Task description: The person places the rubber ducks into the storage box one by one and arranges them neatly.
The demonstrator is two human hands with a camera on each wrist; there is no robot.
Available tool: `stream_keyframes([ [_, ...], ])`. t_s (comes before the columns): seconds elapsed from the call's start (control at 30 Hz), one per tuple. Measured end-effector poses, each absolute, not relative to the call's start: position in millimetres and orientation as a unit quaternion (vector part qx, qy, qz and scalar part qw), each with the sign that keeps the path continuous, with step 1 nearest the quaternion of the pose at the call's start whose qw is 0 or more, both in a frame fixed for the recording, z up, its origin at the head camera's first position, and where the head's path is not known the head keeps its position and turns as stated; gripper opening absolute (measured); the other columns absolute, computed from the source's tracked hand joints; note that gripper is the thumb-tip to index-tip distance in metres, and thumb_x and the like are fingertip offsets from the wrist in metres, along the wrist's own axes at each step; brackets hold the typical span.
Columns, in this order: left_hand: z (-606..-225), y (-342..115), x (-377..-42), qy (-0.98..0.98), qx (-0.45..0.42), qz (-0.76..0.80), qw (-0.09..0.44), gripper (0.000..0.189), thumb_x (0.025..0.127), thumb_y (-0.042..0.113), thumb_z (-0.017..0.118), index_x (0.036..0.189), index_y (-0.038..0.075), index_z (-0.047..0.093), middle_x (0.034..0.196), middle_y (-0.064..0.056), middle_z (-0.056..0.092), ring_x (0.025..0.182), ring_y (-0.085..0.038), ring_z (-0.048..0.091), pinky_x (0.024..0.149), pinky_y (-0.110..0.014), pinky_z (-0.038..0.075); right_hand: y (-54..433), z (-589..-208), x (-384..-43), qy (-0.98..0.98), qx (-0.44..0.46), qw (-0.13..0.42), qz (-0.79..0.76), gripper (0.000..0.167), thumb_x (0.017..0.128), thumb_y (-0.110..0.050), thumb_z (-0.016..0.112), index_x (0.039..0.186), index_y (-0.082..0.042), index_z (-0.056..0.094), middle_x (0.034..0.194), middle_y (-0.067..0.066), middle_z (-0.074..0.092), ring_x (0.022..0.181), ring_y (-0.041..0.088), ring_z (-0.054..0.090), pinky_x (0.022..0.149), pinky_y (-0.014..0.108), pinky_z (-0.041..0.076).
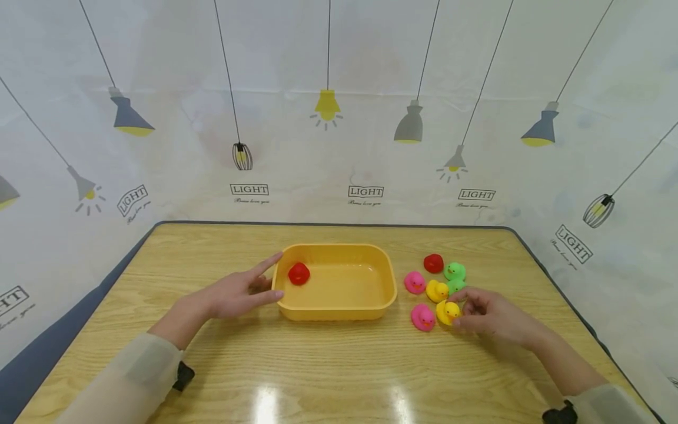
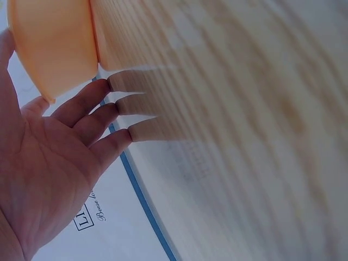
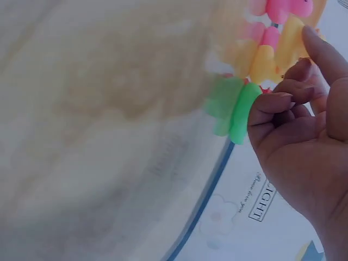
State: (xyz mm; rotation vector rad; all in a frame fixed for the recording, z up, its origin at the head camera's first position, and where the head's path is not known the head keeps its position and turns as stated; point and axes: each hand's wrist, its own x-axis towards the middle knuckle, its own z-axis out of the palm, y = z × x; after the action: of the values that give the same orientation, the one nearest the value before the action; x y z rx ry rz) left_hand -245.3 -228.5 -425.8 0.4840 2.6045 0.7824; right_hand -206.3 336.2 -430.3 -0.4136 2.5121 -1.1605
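Note:
A yellow plastic basin [image 1: 339, 313] stands mid-table with a red toy duck [image 1: 299, 274] at its left end. My left hand [image 1: 238, 292] touches the basin's left end, thumb and index finger straight and spread along the rim; its other fingers are bent loosely near the table in the left wrist view. To the right of the basin, my right hand [image 1: 495, 315] pinches a yellow rubber duck [image 1: 449, 312] between thumb and index finger. Around it sit two pink ducks, the nearer pink duck [image 1: 423, 317] beside it, another yellow duck [image 1: 436, 291], two green ducks [image 1: 455, 271] and a red one [image 1: 433, 263].
The wooden table [image 1: 328, 365] has a dark edge along its back and sides. Behind it hangs a pale cloth [image 1: 296, 53] printed with lamps and the word LIGHT. The ducks stand close together, some touching.

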Motion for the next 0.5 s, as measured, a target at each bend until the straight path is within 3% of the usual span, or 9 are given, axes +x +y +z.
stream_keyframes([
  [0.2, -427, -229, -246, 0.926, 0.165, 0.281, 0.189, 0.094, 0.101, 0.079, 0.057, 0.175, 0.051, 0.006, 0.163, -0.022, 0.057, 0.153, -0.047, 0.051, 0.127, -0.075, 0.033, 329, -417, -210, 0.886, -0.161, 0.117, -0.418, 0.036, 0.101, -0.022, 0.081, 0.135, -0.013, 0.070, 0.091, 0.007, 0.061, 0.070, 0.012, 0.050, 0.058, 0.026, 0.044],
  [0.5, -427, -229, -245, 0.927, 0.167, 0.278, 0.189, 0.094, 0.101, 0.079, 0.057, 0.175, 0.051, 0.006, 0.163, -0.021, 0.057, 0.153, -0.047, 0.052, 0.127, -0.075, 0.033, 297, -392, -221, 0.894, -0.176, 0.092, -0.401, 0.034, 0.101, -0.028, 0.082, 0.131, -0.019, 0.071, 0.091, 0.006, 0.059, 0.070, 0.015, 0.049, 0.059, 0.027, 0.042],
])
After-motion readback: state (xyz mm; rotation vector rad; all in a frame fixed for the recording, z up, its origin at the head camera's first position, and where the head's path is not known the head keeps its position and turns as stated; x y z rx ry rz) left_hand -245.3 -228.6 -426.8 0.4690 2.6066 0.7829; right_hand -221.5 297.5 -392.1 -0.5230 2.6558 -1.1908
